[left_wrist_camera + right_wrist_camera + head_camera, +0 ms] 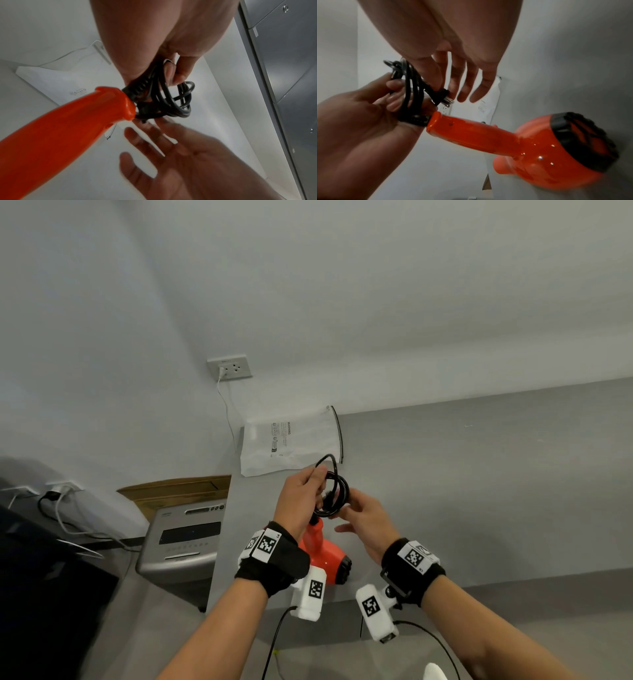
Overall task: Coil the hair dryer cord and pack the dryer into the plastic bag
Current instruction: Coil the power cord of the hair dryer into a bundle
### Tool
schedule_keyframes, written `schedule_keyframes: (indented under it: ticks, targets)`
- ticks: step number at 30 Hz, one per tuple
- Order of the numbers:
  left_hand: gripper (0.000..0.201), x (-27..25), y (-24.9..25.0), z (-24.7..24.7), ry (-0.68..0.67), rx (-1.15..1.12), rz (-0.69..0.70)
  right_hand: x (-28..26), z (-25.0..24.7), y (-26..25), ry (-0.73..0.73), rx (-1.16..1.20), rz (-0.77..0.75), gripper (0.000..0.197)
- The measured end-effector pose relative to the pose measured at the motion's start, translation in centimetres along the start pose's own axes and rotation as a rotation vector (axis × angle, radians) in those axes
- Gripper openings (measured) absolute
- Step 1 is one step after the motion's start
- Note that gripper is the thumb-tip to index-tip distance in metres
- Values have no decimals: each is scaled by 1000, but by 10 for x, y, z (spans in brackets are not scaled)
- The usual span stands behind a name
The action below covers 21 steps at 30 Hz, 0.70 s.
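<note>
My left hand (303,494) grips a small coil of black cord (346,491) above the grey table (479,491). The orange hair dryer (325,556) hangs from that coil, handle up, below my left wrist. In the left wrist view my thumb and fingers pinch the cord loops (180,108) just above the dryer handle (68,128). My right hand (361,513) is spread open beside the coil. In the right wrist view its fingertips (440,86) touch the plug (446,97) at the end of the cord (412,86). The plastic bag (291,440) lies flat behind the hands.
The bag lies near the table's back left corner against the wall. A grey shredder (185,542) and a cardboard box (178,491) stand left of the table. A wall outlet (229,368) with a white cable is above the bag.
</note>
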<state>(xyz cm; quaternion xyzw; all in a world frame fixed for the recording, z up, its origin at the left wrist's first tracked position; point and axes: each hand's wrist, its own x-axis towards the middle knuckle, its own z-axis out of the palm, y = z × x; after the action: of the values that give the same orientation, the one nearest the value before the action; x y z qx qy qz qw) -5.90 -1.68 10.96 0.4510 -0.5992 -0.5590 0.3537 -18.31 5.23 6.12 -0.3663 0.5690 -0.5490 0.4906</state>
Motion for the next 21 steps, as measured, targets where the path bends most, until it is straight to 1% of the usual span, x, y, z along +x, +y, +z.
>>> schedule_keyframes:
  ticks: [3, 6, 10, 12, 14, 17, 19, 20, 21]
  targets:
    - [38, 2, -2, -3, 4, 2, -4, 2, 1, -6, 25, 31, -65, 22]
    - [34, 0, 1, -5, 2, 20, 8, 1, -1, -8, 11, 116, -80, 23]
    - [32, 0, 1, -4, 38, 68, 36, 0, -2, -11, -84, 229, -55, 23]
    - [33, 2, -1, -4, 70, 63, 37, 0, -5, -12, -124, 220, -22, 26]
    - [33, 3, -2, -6, 75, 43, 31, -1, -8, -12, -174, 199, 8, 29]
    - [34, 4, -3, -6, 93, 89, 49, -4, -7, -10, -257, 117, -3, 36]
    - [39, 4, -5, -4, 95, 121, 63, -3, -6, -9, -285, 1, -45, 41]
    - [40, 4, -5, -3, 96, 134, 67, -1, -5, -10, -265, -97, -73, 39]
    - [40, 4, -6, -2, 94, 142, 69, 1, -4, -11, -213, -223, -109, 34]
